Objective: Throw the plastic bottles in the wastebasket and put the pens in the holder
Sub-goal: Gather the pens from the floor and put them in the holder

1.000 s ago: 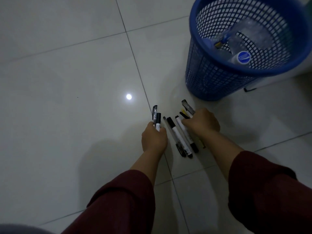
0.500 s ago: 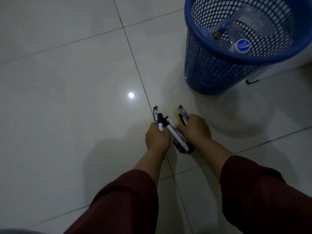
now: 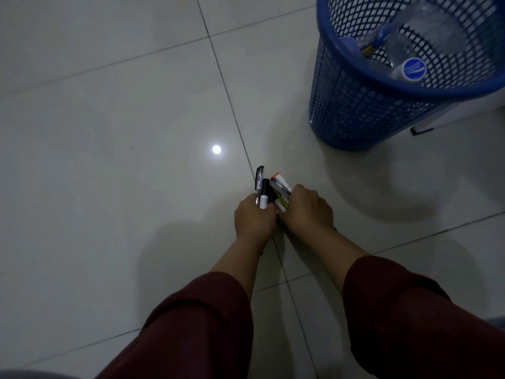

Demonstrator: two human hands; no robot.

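My left hand (image 3: pixel 254 218) is closed around black-and-white pens (image 3: pixel 261 190) that stick up out of the fist. My right hand (image 3: pixel 307 210) presses against it, closed on several more pens (image 3: pixel 280 187), one with an orange tip and one yellow. Both fists meet just above the tiled floor. A blue mesh wastebasket (image 3: pixel 355 110) stands at the upper right. Inside it lie clear plastic bottles (image 3: pixel 410 61), one with a blue cap facing up. No pen holder is in view.
The pale tiled floor (image 3: pixel 109 132) shows dark grout lines and a bright round light reflection (image 3: pixel 216 149). A white object with a black foot (image 3: pixel 422 129) stands behind the wastebasket at the right edge.
The pens that lay on the floor between my hands have been gathered up. Both hands closed in on each other, and the loose pens are now bundled in the two fists.
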